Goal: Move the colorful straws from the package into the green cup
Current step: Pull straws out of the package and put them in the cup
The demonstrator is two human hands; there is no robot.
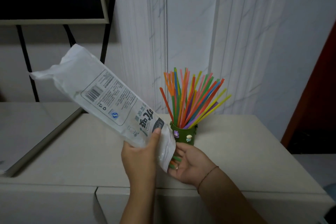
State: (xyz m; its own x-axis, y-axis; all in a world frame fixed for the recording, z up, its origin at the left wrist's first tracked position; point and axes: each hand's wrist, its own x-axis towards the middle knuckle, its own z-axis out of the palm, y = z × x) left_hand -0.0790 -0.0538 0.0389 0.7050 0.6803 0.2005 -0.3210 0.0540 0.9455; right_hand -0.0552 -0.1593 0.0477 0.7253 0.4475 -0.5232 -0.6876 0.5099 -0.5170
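Left hand (140, 158) fingers clenched around the lower end of the white package (101, 96), thumb on the printed face. The bag is tilted, mouth down and sealed end up to the left. Right hand (190, 165) sits palm up under the mouth. A few green/orange straw ends (175, 160) poke out between its thumb and fingers; can't tell if they're pinched or just resting. Green cup (183, 135) stands upright on the counter (236, 151), just behind the right hand, with a fanned bunch of colorful straws (190, 100) inside
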